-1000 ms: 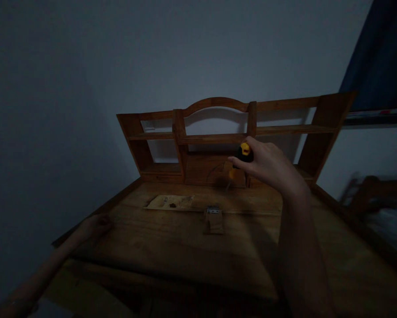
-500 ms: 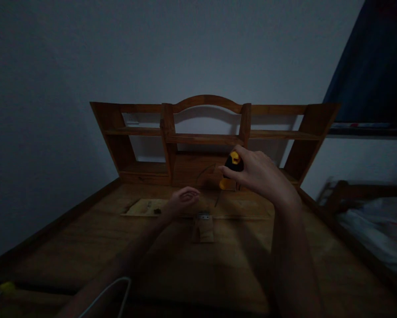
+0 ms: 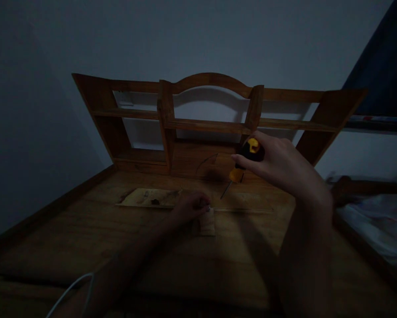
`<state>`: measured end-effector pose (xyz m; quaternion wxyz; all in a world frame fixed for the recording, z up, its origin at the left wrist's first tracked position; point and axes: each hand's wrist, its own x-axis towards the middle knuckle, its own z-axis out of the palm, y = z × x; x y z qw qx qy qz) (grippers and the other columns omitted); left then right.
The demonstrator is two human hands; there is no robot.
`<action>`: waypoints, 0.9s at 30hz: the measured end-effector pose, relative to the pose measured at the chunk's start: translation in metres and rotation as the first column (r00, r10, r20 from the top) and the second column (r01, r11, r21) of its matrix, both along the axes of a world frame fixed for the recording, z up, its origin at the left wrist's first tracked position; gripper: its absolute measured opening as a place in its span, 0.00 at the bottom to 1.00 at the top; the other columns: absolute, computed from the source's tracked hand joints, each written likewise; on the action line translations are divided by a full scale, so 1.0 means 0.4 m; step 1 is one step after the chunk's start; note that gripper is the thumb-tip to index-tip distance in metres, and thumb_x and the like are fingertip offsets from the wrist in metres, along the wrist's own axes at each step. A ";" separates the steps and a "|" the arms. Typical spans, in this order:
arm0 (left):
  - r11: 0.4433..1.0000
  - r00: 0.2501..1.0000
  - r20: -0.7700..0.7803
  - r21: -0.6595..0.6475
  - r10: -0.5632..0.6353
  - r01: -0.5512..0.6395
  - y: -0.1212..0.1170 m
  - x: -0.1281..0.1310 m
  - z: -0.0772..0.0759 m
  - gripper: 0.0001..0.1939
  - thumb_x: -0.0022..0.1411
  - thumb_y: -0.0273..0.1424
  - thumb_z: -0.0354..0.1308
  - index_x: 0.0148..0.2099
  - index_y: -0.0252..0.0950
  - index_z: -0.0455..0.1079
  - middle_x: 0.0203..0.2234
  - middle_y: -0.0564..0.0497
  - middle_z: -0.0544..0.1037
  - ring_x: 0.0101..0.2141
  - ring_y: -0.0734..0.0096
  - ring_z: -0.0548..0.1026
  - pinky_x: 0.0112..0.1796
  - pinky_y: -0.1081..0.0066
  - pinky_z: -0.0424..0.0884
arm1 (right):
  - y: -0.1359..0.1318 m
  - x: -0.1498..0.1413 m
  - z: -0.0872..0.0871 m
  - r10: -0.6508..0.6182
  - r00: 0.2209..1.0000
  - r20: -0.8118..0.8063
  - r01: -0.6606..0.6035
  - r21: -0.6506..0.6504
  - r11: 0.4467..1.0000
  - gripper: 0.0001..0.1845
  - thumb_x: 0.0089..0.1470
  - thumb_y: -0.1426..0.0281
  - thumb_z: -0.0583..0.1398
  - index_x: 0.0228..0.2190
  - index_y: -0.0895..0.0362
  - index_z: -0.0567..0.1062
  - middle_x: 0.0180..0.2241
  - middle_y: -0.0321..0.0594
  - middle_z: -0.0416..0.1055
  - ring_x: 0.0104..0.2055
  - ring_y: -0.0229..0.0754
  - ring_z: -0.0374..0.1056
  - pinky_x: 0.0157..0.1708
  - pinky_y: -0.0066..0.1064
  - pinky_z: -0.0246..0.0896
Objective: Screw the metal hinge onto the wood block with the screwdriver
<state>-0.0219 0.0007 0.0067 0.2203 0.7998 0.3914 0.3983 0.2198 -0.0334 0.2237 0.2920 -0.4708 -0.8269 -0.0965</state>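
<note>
My right hand (image 3: 284,168) is closed around a yellow-and-black screwdriver (image 3: 245,161), held above the wooden desk (image 3: 119,247) with its thin shaft pointing down and to the left. My left hand (image 3: 190,206) rests on the desk top, its fingers curled over a small metal hinge (image 3: 208,207) fixed to a little wooden block (image 3: 207,224). The screwdriver's tip hangs a short way to the right of that hand. The light is dim and the fingers' grip is hard to read.
A wooden hutch (image 3: 211,123) with shelves and an arched top stands at the desk's back against a pale wall. A light flat board (image 3: 148,198) lies left of the hinge. A white cable (image 3: 72,287) crosses the near left. Bedding (image 3: 377,229) shows at the right.
My left hand has come from the desk's left edge to the middle and settled over the hinge. My right hand with the screwdriver stays over the desk's back, and the camera has shifted.
</note>
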 end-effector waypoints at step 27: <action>0.967 0.961 -0.270 0.225 -0.053 0.116 -0.006 -0.007 0.017 0.07 0.62 0.29 0.57 0.40 0.40 0.76 0.41 0.47 0.74 0.45 0.61 0.70 0.47 0.62 0.66 | 0.002 -0.044 -0.014 0.013 0.995 0.100 -0.014 0.011 1.000 0.18 0.54 0.52 0.58 0.34 0.55 0.67 0.28 0.41 0.71 0.31 0.46 0.67 0.28 0.32 0.49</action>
